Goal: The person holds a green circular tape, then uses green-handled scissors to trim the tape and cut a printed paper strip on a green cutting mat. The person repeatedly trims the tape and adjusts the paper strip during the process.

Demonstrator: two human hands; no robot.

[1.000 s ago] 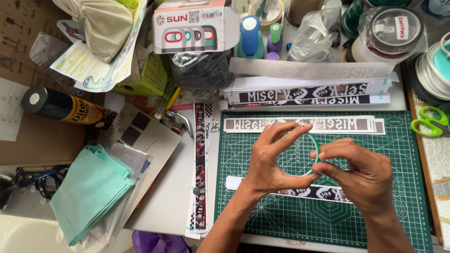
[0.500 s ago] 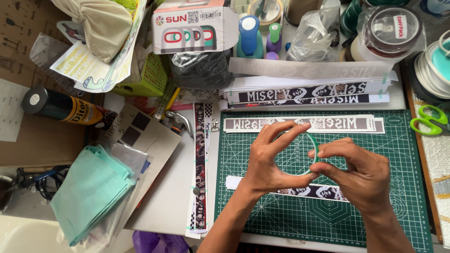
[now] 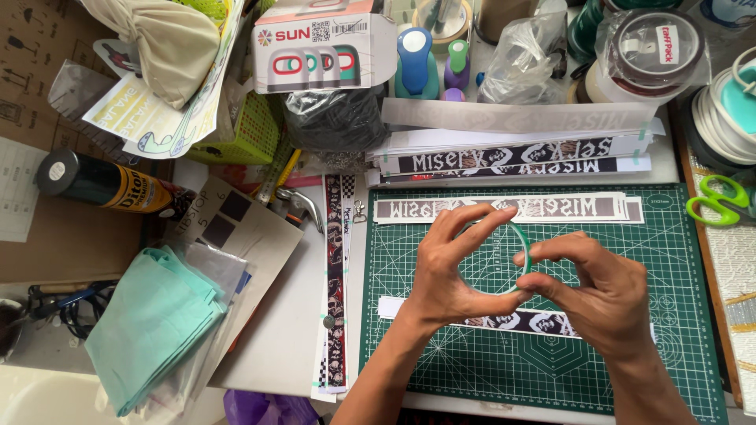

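Observation:
Over a green cutting mat (image 3: 661, 260) both my hands hold a thin green tape ring (image 3: 522, 240). My left hand (image 3: 453, 267) cups the ring from the left, fingers spread along its rim. My right hand (image 3: 598, 291) pinches the ring's right side between thumb and fingers. Under the hands lies a printed paper strip (image 3: 504, 319) with a black and white pattern. Another long printed strip (image 3: 583, 208) lies across the mat's far edge.
A stack of printed strips (image 3: 512, 157) sits behind the mat. A patterned ribbon (image 3: 336, 275) runs down the mat's left side. Green scissors (image 3: 720, 201) lie at right, tape rolls (image 3: 654, 47) behind. A spray can (image 3: 110, 185) and teal cloth (image 3: 150, 330) lie left.
The hands have barely shifted; my right fingers have adjusted slightly on the ring's right edge.

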